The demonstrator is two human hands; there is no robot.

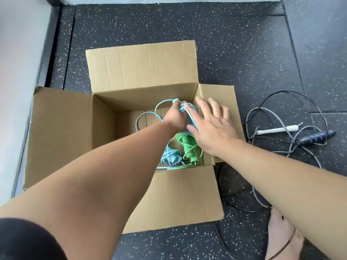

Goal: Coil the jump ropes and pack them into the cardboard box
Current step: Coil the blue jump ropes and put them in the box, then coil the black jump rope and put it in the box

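While left hand (175,117) grips blue rope (150,117) inside box (142,72) | right hand (212,126) – open, empty

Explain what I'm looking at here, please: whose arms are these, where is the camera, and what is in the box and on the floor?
There is no machine: one wide-angle camera worn on a person's head looks down at their two bare arms. The left hand reaches into the open brown cardboard box and grips a bundled light blue jump rope, whose loops hang loose into the box. The right hand, fingers spread, hovers beside that bundle and holds nothing that I can see. Already in the box lie a coiled green jump rope with green handles and another light blue rope bundle. On the dark speckled floor to the right lie uncoiled ropes: a grey one with a white handle and a black one with a black handle ringed in blue. A bare foot shows at the lower right.
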